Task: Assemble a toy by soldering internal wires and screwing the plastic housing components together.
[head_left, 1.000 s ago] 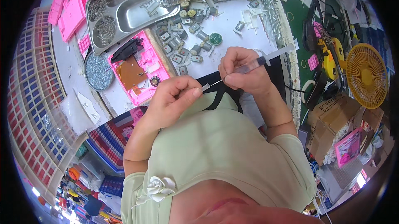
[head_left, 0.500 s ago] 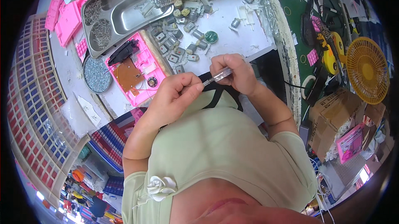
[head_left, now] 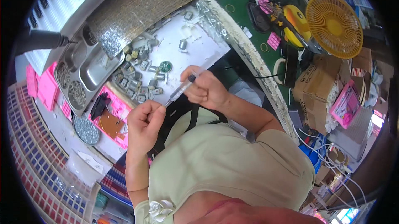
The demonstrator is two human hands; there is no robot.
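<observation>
**Syringe tip close to a pinched part: small slips matter here**

The right hand is closed in a fist-like grip around a clear syringe, whose barrel slants down toward the left hand. The left hand is curled shut, thumb against forefinger, apparently pinching something very small at the syringe's tip; what it holds is too tiny to make out. Both hands hang in the air above the near edge of the desk, over the person's lap.

With neither hand braced on the desk, a wobble could drive the tip past its mark and into the left fingers. Too firm a squeeze might push out more of the contents than wanted, onto the fingers or clothing below. If the pinch loosens, the small piece would likely drop into the lap or to the floor, not back among the small metal parts scattered on the white sheet beside the steel trays.
</observation>
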